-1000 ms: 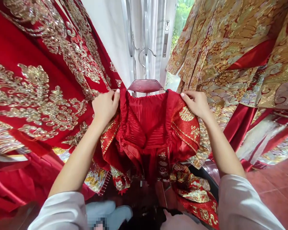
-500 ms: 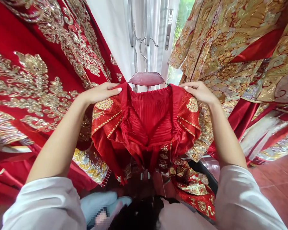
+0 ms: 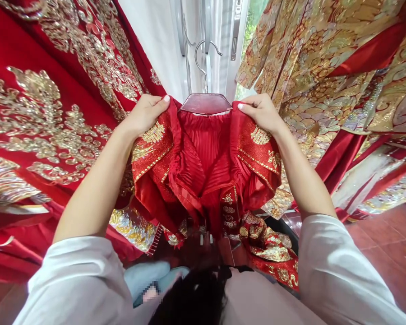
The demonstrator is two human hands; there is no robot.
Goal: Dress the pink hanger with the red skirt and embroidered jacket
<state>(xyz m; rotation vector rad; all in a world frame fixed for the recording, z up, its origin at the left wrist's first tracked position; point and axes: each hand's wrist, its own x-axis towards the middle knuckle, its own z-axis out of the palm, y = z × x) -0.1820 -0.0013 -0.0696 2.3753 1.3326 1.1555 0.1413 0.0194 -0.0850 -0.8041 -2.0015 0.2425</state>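
A red skirt [image 3: 208, 167] with gold embroidery hangs open-waisted from a dark red hanger [image 3: 205, 103] with a metal hook. My left hand [image 3: 145, 115] grips the left side of the waistband, fingers closed over the cloth. My right hand [image 3: 262, 113] grips the right side of the waistband the same way, beside the hanger's end. Both arms are raised in front of me, in white sleeves.
A red garment with heavy gold and silver embroidery [image 3: 47, 117] hangs close on the left. A gold brocade garment [image 3: 328, 72] hangs close on the right. A white window frame [image 3: 223, 40] stands behind the hanger. Red floor tiles [image 3: 389, 243] show at lower right.
Both hands have lifted the skirt's waistband higher and drawn closer together, toward the ends of the hanger. The left hand went from lying flat on the cloth to gripping it.
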